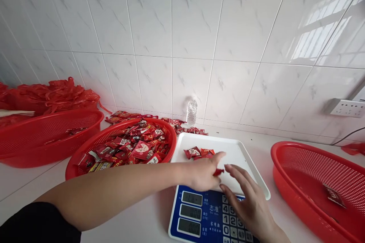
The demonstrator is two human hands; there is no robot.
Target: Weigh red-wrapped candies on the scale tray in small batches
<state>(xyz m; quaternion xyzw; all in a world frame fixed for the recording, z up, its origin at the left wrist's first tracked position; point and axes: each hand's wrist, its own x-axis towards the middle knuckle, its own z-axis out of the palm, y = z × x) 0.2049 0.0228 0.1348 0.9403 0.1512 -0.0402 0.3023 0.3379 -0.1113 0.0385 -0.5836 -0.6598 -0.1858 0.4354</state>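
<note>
My left hand (203, 171) reaches across from the left over the white tray (253, 163) of a digital scale. Its fingers are closed on a small red candy packet (219, 172), which sticks out between thumb and fingers. Facing it, my right hand (251, 201) has its fingers apart and holds nothing; it hovers above the keypad and the tray's front edge. Red wrapped candies (194, 152) lie on the tray just beyond my left hand. The blue front panel (212, 216) of the scale carries three displays, and my right hand covers some keys.
Left of the scale stands a red basket (171, 136) heaped with wrapped candies, beside another red basket (94, 115) and red plastic bags (57, 95). A clear bottle (192, 112) is by the tiled wall. At right sits a red basket (282, 159) with a few packets.
</note>
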